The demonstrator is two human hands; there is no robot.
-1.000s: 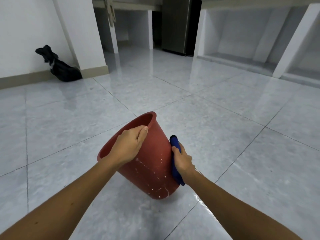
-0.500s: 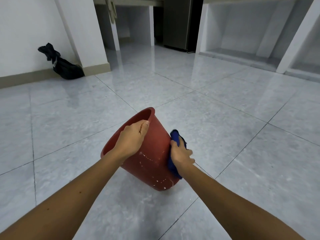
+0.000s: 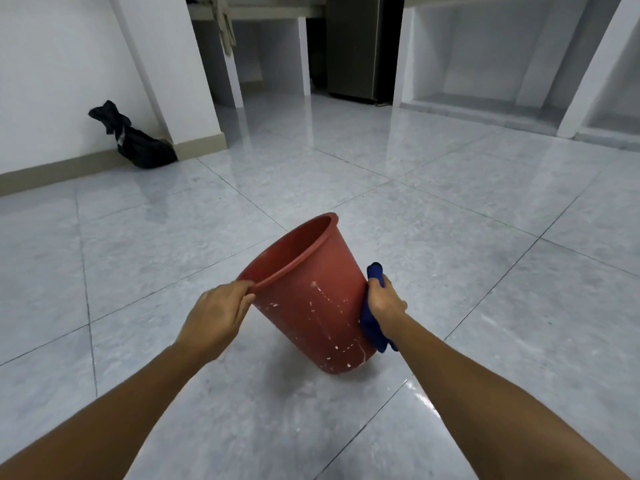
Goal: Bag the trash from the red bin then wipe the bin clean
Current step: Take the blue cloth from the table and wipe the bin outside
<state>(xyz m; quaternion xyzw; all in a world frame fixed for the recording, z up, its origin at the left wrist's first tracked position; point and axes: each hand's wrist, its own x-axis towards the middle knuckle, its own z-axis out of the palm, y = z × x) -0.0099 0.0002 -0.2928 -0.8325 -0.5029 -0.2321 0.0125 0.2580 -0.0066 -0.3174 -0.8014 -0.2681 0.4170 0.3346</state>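
The red bin (image 3: 311,299) stands tilted on the tiled floor, its mouth turned up and to the left, its base on the floor. White specks and streaks mark its outer wall. My left hand (image 3: 216,315) pinches the rim at its lower left. My right hand (image 3: 382,299) presses a blue cloth (image 3: 372,323) against the bin's right side. A tied black trash bag (image 3: 138,145) lies by the wall at the far left. I cannot see inside the bin.
Glossy grey floor tiles (image 3: 485,237) spread all around. White counter supports with open bays (image 3: 485,64) line the back and right. A dark fridge (image 3: 356,46) stands at the back. A wet patch (image 3: 419,396) shines on the floor near my right forearm.
My left hand has slid from the top of the rim down to its lower left edge. The bin's mouth has turned more to the left. The cloth stays on the right side.
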